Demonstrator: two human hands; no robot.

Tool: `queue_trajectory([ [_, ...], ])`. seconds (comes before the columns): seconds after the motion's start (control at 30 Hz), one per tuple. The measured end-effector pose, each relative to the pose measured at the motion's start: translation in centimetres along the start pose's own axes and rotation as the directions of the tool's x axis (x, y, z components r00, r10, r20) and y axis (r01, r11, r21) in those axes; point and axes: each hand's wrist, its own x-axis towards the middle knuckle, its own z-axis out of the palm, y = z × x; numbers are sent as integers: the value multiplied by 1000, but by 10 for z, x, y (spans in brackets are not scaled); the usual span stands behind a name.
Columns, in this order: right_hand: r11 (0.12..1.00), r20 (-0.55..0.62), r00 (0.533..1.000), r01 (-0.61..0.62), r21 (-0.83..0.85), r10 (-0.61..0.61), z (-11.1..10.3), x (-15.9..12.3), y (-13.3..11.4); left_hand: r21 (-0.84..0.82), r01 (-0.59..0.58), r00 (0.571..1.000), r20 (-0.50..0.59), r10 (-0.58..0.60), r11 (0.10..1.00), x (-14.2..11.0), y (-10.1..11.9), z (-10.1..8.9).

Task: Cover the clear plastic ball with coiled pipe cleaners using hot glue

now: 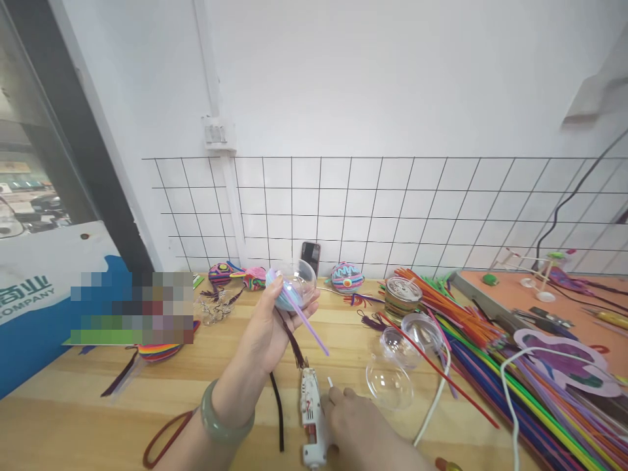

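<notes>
My left hand (pixel 275 320) is closed around a clear plastic ball (pixel 301 278) held above the table. Pale blue and lilac pipe cleaners cover part of the ball, and a loose lilac pipe cleaner (pixel 311 330) sticks out toward the lower right. A dark tassel (pixel 293 340) dangles below the ball, its end near the tip of a white glue gun (pixel 311 409). My right hand (pixel 360 425) is closed at the right side of the glue gun, around what looks like its handle; part of the grip is hidden.
Clear plastic half-shells (pixel 390 381) lie right of centre, beside a red pipe cleaner (pixel 441 373) and a spool (pixel 402 294). Bundles of coloured pipe cleaners (pixel 520 399) fill the right side. Wrapped balls (pixel 347 276) and a phone (pixel 311 256) stand along the back. White cords (pixel 434 409) cross the table.
</notes>
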Motion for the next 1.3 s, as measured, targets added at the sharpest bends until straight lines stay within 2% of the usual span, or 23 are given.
queue_trajectory([
  [0.17,999,-12,999,30,37,-30,-7,-5,6,16,-1,999,-36,2,1000,2,-1,-1],
  [0.3,992,-71,996,57,115,-49,-25,-21,18,74,-75,995,-64,80,994,2,0,-2],
  [0.5,988,-214,973,-57,146,88,-52,-34,61,116,-166,983,-56,173,979,3,3,-3],
  [0.63,983,-258,954,-117,140,150,-62,-37,82,110,-200,977,-49,206,974,3,6,-3],
  [0.7,984,-271,951,-117,137,151,-63,-37,79,109,-228,971,-52,235,968,2,9,-3],
  [0.8,988,-272,958,-54,144,92,-58,-36,57,102,-309,947,-56,316,946,-1,17,-3],
  [0.87,987,-247,969,37,158,3,-52,-35,38,100,-377,923,-48,383,921,-4,22,-2],
  [0.97,964,-196,971,175,200,-135,-47,-37,17,112,-444,885,-101,454,889,-7,26,-2],
  [1.07,932,-215,957,248,263,-194,-52,-46,10,115,-421,897,-93,432,900,-10,27,-1],
  [1.13,915,-257,948,262,308,-186,-57,-54,10,115,-405,906,-82,415,907,-12,30,1],
  [1.2,899,-281,942,275,342,-182,-61,-62,13,120,-426,897,-74,436,897,-14,38,5],
  [1.27,874,-288,934,312,373,-210,-59,-69,15,136,-513,848,-77,525,848,-18,53,7],
  [1.3,860,-289,930,331,387,-228,-56,-71,17,152,-568,807,-90,584,809,-20,62,5],
])
